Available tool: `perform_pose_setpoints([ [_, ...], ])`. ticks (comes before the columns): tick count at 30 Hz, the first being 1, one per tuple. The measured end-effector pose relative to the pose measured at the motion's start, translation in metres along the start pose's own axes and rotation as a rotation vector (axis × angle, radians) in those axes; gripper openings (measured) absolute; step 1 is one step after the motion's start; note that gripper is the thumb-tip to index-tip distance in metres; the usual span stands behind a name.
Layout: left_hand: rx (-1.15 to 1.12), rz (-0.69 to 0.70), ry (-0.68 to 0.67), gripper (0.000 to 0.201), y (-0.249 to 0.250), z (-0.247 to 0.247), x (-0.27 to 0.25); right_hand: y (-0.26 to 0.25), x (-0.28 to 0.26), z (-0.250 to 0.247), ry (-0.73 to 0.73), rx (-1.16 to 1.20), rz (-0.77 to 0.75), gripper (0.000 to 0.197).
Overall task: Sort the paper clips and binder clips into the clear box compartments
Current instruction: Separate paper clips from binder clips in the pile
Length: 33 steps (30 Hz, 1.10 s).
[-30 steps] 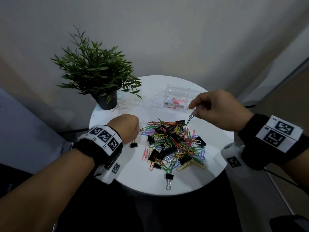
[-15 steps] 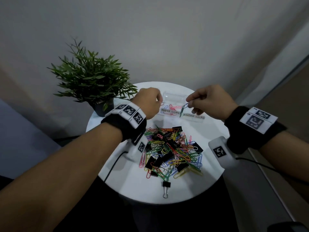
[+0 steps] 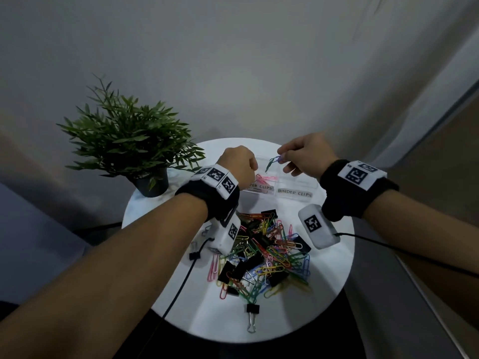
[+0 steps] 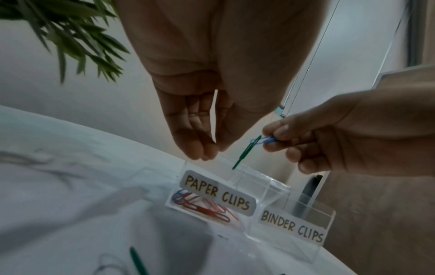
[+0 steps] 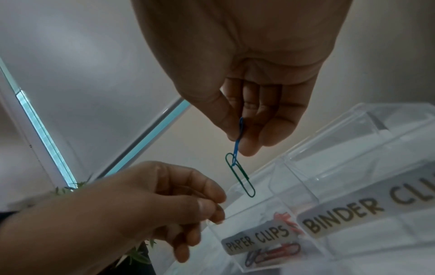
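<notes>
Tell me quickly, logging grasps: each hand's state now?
Left hand: fingers curled, contents cannot be told.
Right hand: pinching blue paper clip, green paper clip hanging.

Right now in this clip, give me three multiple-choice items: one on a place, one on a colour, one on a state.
1. Where does the green paper clip hang?
A. over the PAPER CLIPS compartment
B. on the plant
C. flat on the table

2. What colour is the clip pinched in the right hand?
A. yellow
B. blue
C. black

3. What does the BINDER CLIPS compartment hold?
A. several binder clips
B. red paper clips
C. nothing visible

Answers: 1 A, it dangles above that open section; 2 B, a blue clip sits between thumb and finger, the green one linked below; 3 C, its clear walls show no clips inside.
</notes>
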<state>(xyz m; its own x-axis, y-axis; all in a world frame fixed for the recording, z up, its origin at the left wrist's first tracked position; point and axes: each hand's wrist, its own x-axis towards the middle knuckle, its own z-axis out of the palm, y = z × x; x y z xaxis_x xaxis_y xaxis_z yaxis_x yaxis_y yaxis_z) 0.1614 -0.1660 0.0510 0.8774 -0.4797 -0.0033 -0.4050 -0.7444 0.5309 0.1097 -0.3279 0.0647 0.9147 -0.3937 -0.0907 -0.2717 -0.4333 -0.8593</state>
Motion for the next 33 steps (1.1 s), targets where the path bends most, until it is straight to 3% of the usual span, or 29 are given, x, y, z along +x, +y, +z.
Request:
perform_pose_setpoints([
  [6, -0.073, 0.057, 0.019, 0.017, -0.018, -0.011, -0.027, 0.005, 0.010, 0.019, -0.013, -0.083, 0.020, 0.012],
  [11, -0.067, 0.087, -0.055, 0.018, -0.029, -0.019, -0.066, 0.002, 0.004, 0.031, -0.127, -0.206, -0.030, 0.017],
  [16, -0.032, 0.121, -0.201, 0.013, -0.025, -0.018, -0.111, 0.003, -0.023, 0.023, -0.068, -0.323, -0.272, 0.020],
  [20, 0.122, 0.269, -0.293, 0.018, -0.020, -0.008, -0.148, 0.006, -0.078, 0.008, -0.225, -0.567, -0.466, 0.016],
  [24, 0.271, 0.510, -0.357, 0.038, -0.020, 0.007, -0.183, 0.023, -0.129, 0.001, -0.453, -0.770, -0.448, 0.016],
  [26, 0.298, 0.564, -0.383, 0.035, -0.024, 0.014, -0.196, 0.033, -0.146, 0.002, -0.497, -0.831, -0.475, 0.012],
  [30, 0.296, 0.527, -0.357, 0.012, -0.029, 0.022, -0.202, 0.043, -0.168, 0.004, -0.654, -0.761, -0.531, 0.005],
  [33, 0.321, 0.440, -0.350, 0.013, -0.035, 0.022, -0.194, 0.046, -0.173, 0.013, -0.761, -0.797, -0.477, 0.010],
])
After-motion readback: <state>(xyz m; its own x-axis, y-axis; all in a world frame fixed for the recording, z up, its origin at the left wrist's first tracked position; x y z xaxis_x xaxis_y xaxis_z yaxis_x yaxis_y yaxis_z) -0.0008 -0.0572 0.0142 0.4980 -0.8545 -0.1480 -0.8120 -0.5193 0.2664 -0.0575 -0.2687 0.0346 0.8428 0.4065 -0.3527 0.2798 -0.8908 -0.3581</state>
